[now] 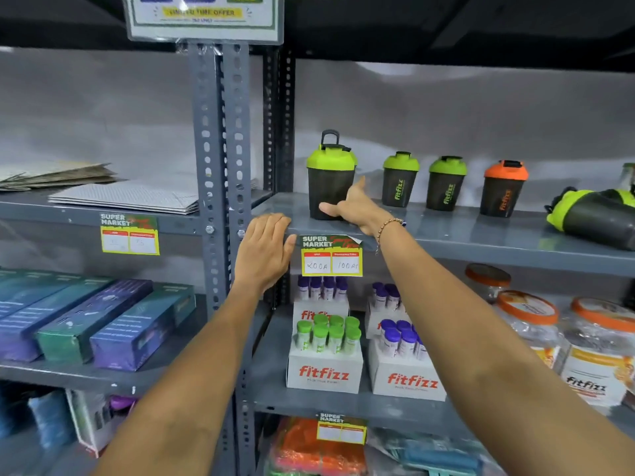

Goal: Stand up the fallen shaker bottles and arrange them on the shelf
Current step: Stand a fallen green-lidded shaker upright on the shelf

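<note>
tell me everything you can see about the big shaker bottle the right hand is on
The big shaker bottle stands upright near the left end of the grey metal shelf, left of three smaller upright shakers. It has a dark, smoky plastic-looking body, a lime green lid with a dark flip cap, and a dark carry loop sticking up on top. No logo shows on the side facing the camera. The right hand touches its lower right side, thumb across the base. The left hand rests on the shelf edge, apart from it.

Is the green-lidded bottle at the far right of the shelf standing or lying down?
Lying down. The green-lidded bottle rests on its side on the shelf, lid pointing left, unlike the upright orange-lidded bottle beside it.
</note>
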A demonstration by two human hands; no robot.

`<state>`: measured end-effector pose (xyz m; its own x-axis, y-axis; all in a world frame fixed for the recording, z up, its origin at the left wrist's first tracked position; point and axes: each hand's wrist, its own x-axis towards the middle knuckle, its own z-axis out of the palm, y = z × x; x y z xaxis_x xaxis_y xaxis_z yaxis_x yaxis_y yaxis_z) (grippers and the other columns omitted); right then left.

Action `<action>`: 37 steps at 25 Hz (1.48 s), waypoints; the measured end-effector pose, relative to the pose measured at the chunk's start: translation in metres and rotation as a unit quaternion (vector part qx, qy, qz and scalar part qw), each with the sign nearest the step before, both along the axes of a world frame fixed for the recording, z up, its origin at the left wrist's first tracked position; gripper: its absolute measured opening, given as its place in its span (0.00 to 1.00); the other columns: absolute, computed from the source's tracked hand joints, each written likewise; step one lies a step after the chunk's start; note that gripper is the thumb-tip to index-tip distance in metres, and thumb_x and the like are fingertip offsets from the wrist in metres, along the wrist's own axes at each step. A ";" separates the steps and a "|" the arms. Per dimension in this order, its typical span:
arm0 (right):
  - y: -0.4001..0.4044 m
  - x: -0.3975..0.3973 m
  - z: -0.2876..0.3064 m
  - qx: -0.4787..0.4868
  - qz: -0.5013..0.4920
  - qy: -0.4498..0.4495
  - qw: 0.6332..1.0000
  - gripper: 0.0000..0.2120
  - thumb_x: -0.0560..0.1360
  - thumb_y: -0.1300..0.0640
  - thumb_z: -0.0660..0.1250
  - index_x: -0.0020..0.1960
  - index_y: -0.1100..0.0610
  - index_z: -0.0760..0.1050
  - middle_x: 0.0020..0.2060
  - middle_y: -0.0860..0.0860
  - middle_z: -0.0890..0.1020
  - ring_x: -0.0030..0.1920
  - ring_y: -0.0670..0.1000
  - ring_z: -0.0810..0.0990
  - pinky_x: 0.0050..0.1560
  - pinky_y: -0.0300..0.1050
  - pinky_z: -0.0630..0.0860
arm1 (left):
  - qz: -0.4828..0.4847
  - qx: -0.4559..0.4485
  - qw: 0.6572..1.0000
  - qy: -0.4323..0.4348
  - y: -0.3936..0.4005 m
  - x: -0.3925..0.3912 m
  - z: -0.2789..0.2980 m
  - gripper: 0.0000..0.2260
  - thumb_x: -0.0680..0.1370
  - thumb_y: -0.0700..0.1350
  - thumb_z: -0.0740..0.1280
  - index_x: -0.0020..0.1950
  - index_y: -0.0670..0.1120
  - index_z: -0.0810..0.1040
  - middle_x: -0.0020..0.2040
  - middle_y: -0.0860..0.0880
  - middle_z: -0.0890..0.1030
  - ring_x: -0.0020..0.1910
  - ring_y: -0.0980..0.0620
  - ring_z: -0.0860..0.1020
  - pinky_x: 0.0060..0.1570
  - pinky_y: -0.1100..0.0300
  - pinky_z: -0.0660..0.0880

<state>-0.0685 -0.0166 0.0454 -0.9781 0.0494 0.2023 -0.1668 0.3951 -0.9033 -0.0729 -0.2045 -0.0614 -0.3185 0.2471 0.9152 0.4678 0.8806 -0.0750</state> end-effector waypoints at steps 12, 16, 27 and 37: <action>0.001 -0.008 -0.007 -0.026 -0.021 0.046 0.998 0.57 0.66 0.60 0.78 0.77 0.57 0.37 0.73 0.59 0.64 0.71 0.58 0.67 0.67 0.49 0.67 | -0.018 -0.012 1.000 -0.012 -0.002 0.000 -0.002 0.19 0.82 0.49 0.52 0.62 0.39 0.75 0.59 0.42 0.79 0.58 0.42 0.76 0.62 0.52 0.65; -0.001 -0.006 -0.006 0.019 -0.048 0.055 0.997 0.58 0.63 0.53 0.79 0.76 0.58 0.41 0.71 0.57 0.63 0.69 0.56 0.67 0.68 0.52 0.69 | -0.019 -0.007 1.000 0.001 -0.002 0.001 -0.001 0.18 0.81 0.49 0.53 0.60 0.39 0.76 0.57 0.42 0.79 0.55 0.42 0.77 0.61 0.53 0.65; 0.001 -0.006 -0.005 -0.008 -0.028 0.035 0.999 0.48 0.67 0.62 0.75 0.74 0.60 0.45 0.66 0.60 0.72 0.61 0.55 0.74 0.53 0.45 0.75 | -0.032 0.000 0.999 0.030 -0.003 -0.002 -0.003 0.17 0.81 0.48 0.54 0.59 0.39 0.76 0.56 0.42 0.80 0.54 0.43 0.77 0.60 0.53 0.66; -0.001 -0.005 -0.007 0.018 -0.007 0.041 0.999 0.53 0.65 0.58 0.79 0.75 0.57 0.44 0.66 0.60 0.73 0.53 0.52 0.78 0.46 0.44 0.77 | -0.032 -0.002 0.999 0.039 -0.003 -0.003 -0.003 0.17 0.81 0.48 0.55 0.59 0.39 0.76 0.56 0.42 0.80 0.53 0.42 0.77 0.59 0.52 0.66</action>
<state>-0.0738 -0.0174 0.0383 -0.9573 0.0542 0.2840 -0.2342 0.4305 -0.8717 -0.0762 -0.2078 -0.0648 -0.2288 0.2679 0.9359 0.5161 0.8485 -0.1168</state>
